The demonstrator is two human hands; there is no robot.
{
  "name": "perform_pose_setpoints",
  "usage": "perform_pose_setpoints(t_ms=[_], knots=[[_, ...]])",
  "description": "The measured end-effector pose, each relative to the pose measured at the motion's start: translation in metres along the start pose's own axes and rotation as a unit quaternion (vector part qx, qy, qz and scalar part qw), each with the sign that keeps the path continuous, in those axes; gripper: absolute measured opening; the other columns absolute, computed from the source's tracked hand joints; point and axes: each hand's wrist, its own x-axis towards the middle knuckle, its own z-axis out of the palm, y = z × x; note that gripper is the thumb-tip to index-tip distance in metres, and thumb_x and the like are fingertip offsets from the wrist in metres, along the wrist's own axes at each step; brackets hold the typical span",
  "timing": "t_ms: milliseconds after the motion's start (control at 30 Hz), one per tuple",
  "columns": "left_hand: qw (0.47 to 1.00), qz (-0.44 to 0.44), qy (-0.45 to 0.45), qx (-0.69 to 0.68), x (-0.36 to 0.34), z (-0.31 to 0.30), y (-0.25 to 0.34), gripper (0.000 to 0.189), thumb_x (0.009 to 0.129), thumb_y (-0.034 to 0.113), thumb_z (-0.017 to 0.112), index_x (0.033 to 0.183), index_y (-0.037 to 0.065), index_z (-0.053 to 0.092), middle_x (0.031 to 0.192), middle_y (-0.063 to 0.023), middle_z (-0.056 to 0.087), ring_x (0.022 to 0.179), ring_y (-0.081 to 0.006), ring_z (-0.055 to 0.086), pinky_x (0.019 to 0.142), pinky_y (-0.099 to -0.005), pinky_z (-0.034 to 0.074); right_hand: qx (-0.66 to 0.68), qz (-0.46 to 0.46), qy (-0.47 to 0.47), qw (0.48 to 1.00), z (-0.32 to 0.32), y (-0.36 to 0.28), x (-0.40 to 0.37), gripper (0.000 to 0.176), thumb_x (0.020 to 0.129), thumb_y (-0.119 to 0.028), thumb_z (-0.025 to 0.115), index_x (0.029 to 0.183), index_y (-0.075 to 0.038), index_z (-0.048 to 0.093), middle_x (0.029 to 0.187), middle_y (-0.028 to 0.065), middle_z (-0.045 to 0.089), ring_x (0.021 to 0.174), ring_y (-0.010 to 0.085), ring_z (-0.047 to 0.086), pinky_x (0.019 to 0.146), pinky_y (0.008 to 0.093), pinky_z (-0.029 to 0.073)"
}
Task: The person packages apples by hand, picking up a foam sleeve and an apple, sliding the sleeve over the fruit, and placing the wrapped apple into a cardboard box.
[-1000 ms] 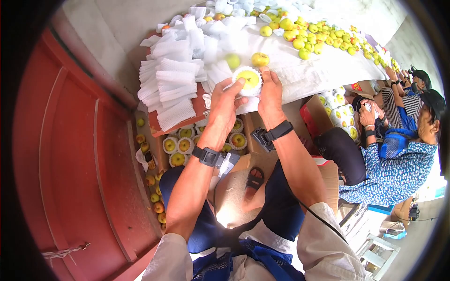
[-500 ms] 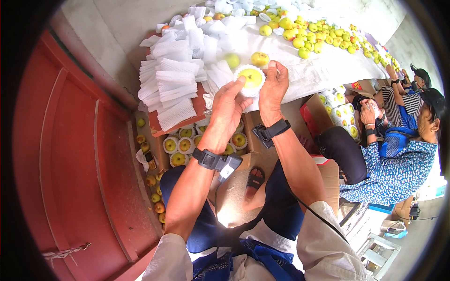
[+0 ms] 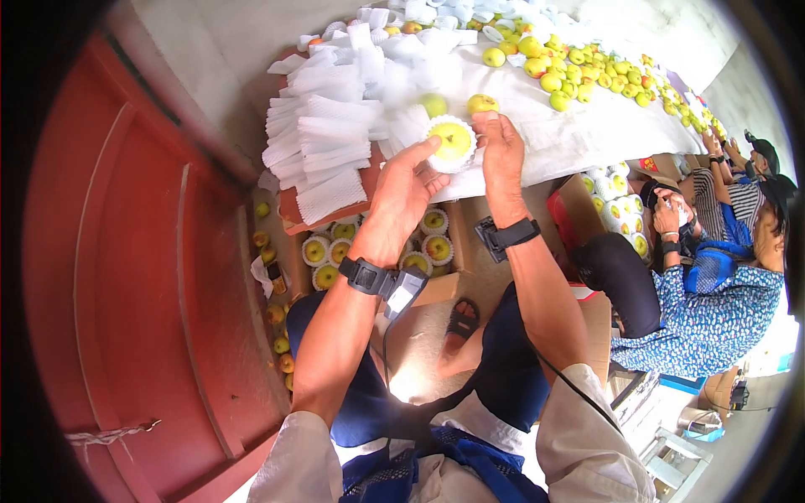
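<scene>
A yellow-green apple in a white foam net rests in my left hand, its thumb on the net's rim and its fingers curled underneath. My right hand is off the net, just to its right, holding nothing. Its fingers are partly bent, the tips right at the near edge of a bare yellow apple on the white-covered table. Beside that lies a greener apple. Left of my hands, flattened white foam nets are heaped at the table's end.
Loose apples spread along the table's far side. Below the near edge stands a cardboard box of netted apples. More apples line the floor by the red door. To the right, a person sits by another box.
My right hand has come away from the netted apple and shifted right, toward the bare apple. My left hand keeps hold of the netted apple. The whole view has shifted slightly.
</scene>
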Motion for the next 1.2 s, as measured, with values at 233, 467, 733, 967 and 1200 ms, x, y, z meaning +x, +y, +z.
perform_pose_setpoints(t_ms=[233, 467, 733, 967, 1200], knots=[[0.996, 0.043, 0.031, 0.075, -0.004, -0.014, 0.017, 0.038, 0.089, 0.026, 0.074, 0.120, 0.007, 0.063, 0.115, -0.0031, 0.063, 0.103, -0.0142, 0.057, 0.080, -0.0294, 0.045, -0.167, -0.020, -0.211, 0.963, -0.014, -0.055, -0.011, 0.048, 0.089, -0.029, 0.072, 0.127, -0.002, 0.062, 0.116, 0.0088, 0.068, 0.085, 0.0154, 0.060, 0.081, 0.0293, 0.050], [0.986, 0.037, 0.019, 0.160, -0.004, -0.026, 0.018, 0.036, 0.093, 0.027, 0.070, 0.120, 0.004, 0.064, 0.110, -0.0016, 0.065, 0.096, -0.0124, 0.059, 0.079, -0.0275, 0.047, -0.431, -0.163, -0.291, 0.839, 0.002, -0.078, -0.047, 0.084, 0.076, -0.037, 0.086, 0.147, -0.022, 0.044, 0.127, 0.0137, 0.056, 0.102, 0.0362, 0.066, 0.085, 0.0445, 0.054], [0.945, 0.051, 0.023, 0.324, -0.028, -0.020, 0.029, 0.064, 0.087, 0.038, 0.076, 0.131, -0.003, 0.056, 0.116, -0.0076, 0.061, 0.103, -0.0138, 0.057, 0.079, -0.0274, 0.049, -0.447, -0.179, -0.293, 0.826, 0.014, -0.064, -0.064, 0.062, 0.077, -0.019, 0.081, 0.133, -0.021, 0.055, 0.113, 0.0103, 0.060, 0.095, 0.0337, 0.064, 0.081, 0.0426, 0.054], [0.948, 0.139, 0.058, 0.281, -0.036, -0.063, 0.079, 0.055, 0.095, 0.050, 0.068, 0.123, 0.004, 0.059, 0.108, -0.0074, 0.062, 0.083, -0.0176, 0.059, 0.089, -0.0331, 0.050, -0.405, -0.144, -0.368, 0.825, 0.004, -0.076, -0.084, 0.059, 0.075, -0.008, 0.079, 0.129, -0.017, 0.057, 0.117, 0.0107, 0.063, 0.106, 0.0326, 0.063, 0.090, 0.0373, 0.052], [0.973, 0.224, 0.057, 0.017, -0.048, -0.118, 0.141, 0.033, 0.098, 0.037, 0.067, 0.109, 0.006, 0.065, 0.102, -0.0074, 0.067, 0.101, -0.0219, 0.064, 0.081, -0.0336, 0.049, -0.404, -0.048, -0.521, 0.750, 0.013, -0.009, -0.124, 0.060, 0.074, -0.016, 0.079, 0.129, -0.022, 0.057, 0.124, 0.0101, 0.062, 0.110, 0.0350, 0.064, 0.092, 0.0416, 0.052]])
